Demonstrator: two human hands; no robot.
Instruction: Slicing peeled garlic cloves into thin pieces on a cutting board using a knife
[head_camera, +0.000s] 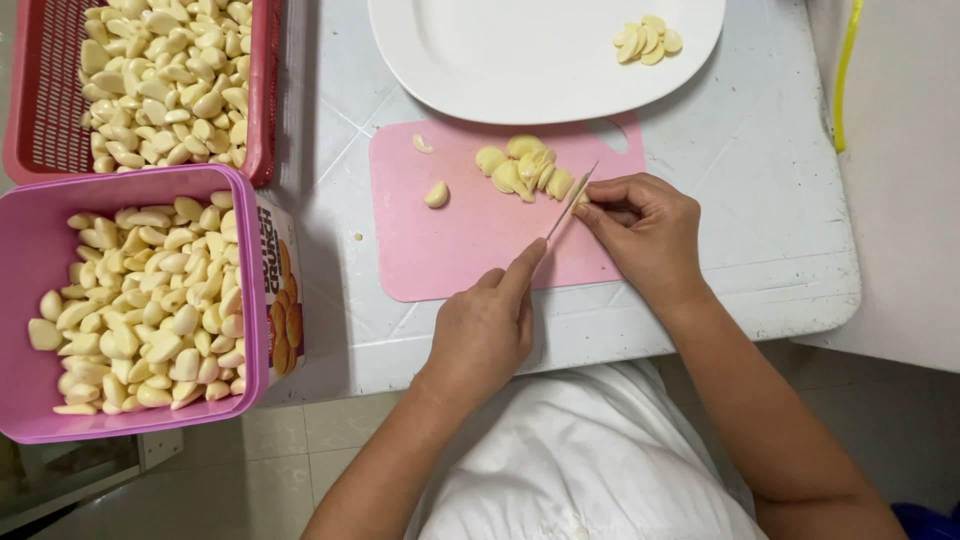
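Note:
My left hand (485, 330) grips a small knife (570, 202), with the index finger stretched along its spine. The blade angles up and right over a pink cutting board (470, 250). My right hand (645, 230) pinches a garlic clove against the board at the blade's tip; the clove is mostly hidden by my fingers. A pile of garlic slices (525, 170) lies just left of the blade. A half clove (436, 194) and a small piece (422, 144) rest farther left on the board.
A white plate (520, 60) with a few garlic slices (647, 42) sits behind the board. At the left, a pink tub (240, 300) and a red basket (35, 90) both hold peeled garlic cloves. The white table (760, 200) ends at the right.

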